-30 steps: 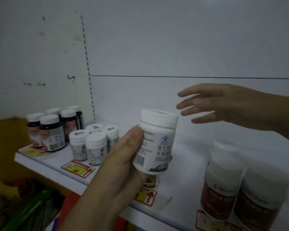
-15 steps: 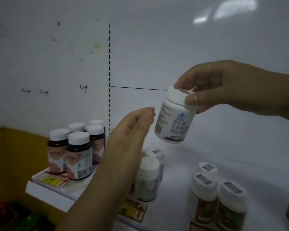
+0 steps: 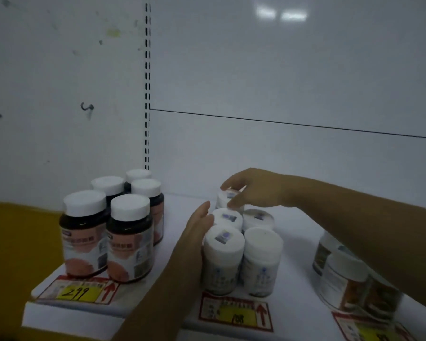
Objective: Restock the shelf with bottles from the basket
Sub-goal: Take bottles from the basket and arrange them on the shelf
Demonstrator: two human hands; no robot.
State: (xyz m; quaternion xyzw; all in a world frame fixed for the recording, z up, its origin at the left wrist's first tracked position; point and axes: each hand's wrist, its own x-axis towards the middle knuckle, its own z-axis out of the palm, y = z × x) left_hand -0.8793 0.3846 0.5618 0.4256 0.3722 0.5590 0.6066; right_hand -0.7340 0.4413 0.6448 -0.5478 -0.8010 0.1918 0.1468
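Note:
A white bottle [image 3: 225, 199] stands at the back of a cluster of white bottles [image 3: 261, 257] on the white shelf [image 3: 177, 217]. My right hand [image 3: 253, 188] reaches in from the right and its fingers grip this back bottle at the cap. My left hand [image 3: 198, 226] lies flat and open against the left side of the cluster, touching the front-left bottle [image 3: 221, 257]. The basket is out of view.
Several dark bottles with white caps [image 3: 129, 232] stand at the shelf's left end. More jars [image 3: 342, 274] sit at the right under my right forearm. Price labels [image 3: 234, 313] line the front edge. The white back panel [image 3: 280, 82] rises behind.
My right hand has carried the white bottle from mid-air down onto the shelf behind the white cluster. My left hand has moved to the cluster's left side. The view has dropped closer.

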